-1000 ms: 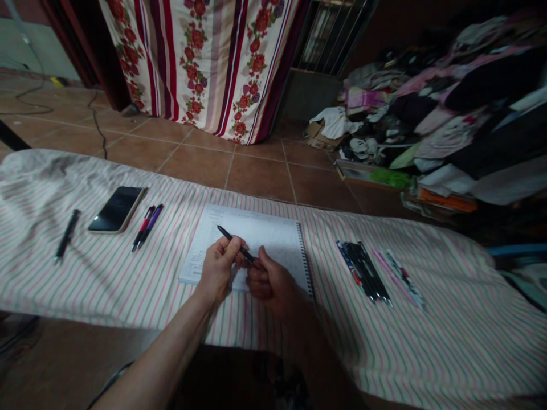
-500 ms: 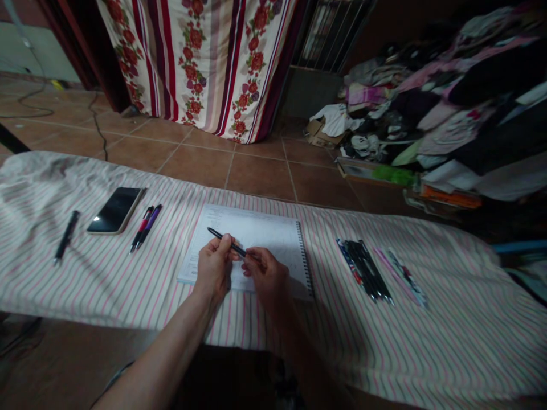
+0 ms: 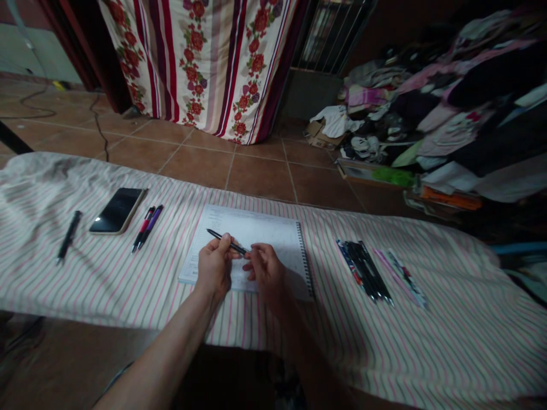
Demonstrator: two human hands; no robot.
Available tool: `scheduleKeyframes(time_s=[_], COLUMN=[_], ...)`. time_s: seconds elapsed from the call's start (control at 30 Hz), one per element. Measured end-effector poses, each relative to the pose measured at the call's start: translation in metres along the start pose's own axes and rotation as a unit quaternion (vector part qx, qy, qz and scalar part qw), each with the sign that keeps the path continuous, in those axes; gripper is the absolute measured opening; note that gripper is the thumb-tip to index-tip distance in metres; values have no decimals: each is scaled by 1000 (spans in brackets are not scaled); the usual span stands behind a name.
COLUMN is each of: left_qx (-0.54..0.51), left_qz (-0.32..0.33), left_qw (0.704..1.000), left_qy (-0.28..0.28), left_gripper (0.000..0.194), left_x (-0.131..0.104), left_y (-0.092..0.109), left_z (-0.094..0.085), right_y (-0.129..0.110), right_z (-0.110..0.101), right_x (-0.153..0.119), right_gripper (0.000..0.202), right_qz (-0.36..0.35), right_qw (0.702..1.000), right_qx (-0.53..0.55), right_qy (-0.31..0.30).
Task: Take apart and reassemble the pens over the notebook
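A slim black pen is held slantwise above an open spiral notebook, one end pointing up and left. My left hand is closed on the pen's middle, thumb on top. My right hand has its curled fingers at the pen's lower right end, closed lightly around it; the very end is partly hidden there. Faint writing shows on the notebook page, and its wire binding runs along the right side.
On the striped cloth, a black pen, a phone, and a red pen beside a purple pen lie at left. Several black pens and pink pens lie at right. Clothes are heaped beyond.
My right hand has shifted slightly left and its fingers have loosened and straightened a little at the pen's end. My left hand still holds the pen in nearly the same place.
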State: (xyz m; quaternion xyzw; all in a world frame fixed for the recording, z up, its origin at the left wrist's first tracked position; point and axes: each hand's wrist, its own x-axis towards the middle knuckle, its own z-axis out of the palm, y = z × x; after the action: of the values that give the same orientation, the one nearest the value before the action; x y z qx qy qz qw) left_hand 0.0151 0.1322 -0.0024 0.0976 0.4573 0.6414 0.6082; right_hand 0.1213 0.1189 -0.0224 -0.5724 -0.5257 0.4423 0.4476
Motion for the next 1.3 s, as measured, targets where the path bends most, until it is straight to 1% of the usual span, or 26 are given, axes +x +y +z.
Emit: scheduleKeyframes(time_s=[0.07,0.13,0.2,0.23,0.3,0.4,0.47,0.53,0.6,0.67,0.73,0.83,0.93,1.03,1.1,1.2,1.3], left_qx=[-11,-19,-21,-20,-18,-14,-8,-5,-10,-15,-12,-9,-14,-17,-12,4,14], left_qz=[-11,-22,-25,-23,-11,5,13,17,13,4,-1,0,7,6,5,17,30], left_qw=[999,998,998,998,999,1000,1000,1000,1000,999,999,999,999,999,999,1000,999], left_qy=[36,53,56,54,41,21,11,5,13,32,43,44,47,44,29,7,-1], left_gripper=[21,21,22,22,21,22,24,25,24,23,22,21,22,22,23,26,29], left_x=[2,3,3,3,2,1,1,0,0,1,2,4,3,2,2,3,5], left_y=[5,8,9,8,7,4,3,2,2,4,5,7,8,7,5,3,1], left_z=[2,4,4,4,3,2,1,0,0,1,1,1,2,2,0,-2,-5], right_y=[2,3,4,4,4,2,-1,-4,-6,-6,-5,-1,1,1,-1,-5,-7], right_z=[-4,-8,-10,-11,-10,-7,-5,-2,1,2,1,-2,-5,-3,-2,-2,-3], right_x=[0,0,0,0,0,-2,-3,-4,-4,-4,-3,-2,-2,-3,-4,-5,-5], right_gripper=[32,23,14,15,21,27,27,27,29,29,28,24,22,27,31,33,34], right_qz=[-73,-140,-183,-191,-179,-125,-74,-19,9,1,-36,-101,-123,-115,-100,-63,-32], right_qw=[995,981,969,965,967,979,990,998,1000,1000,999,988,980,982,984,990,996], right_qx=[-72,-130,-168,-179,-183,-162,-120,-53,2,6,-35,-118,-155,-152,-144,-125,-84], right_qy=[14,9,0,2,9,0,-1,2,0,-2,-2,5,5,1,2,-13,-31])
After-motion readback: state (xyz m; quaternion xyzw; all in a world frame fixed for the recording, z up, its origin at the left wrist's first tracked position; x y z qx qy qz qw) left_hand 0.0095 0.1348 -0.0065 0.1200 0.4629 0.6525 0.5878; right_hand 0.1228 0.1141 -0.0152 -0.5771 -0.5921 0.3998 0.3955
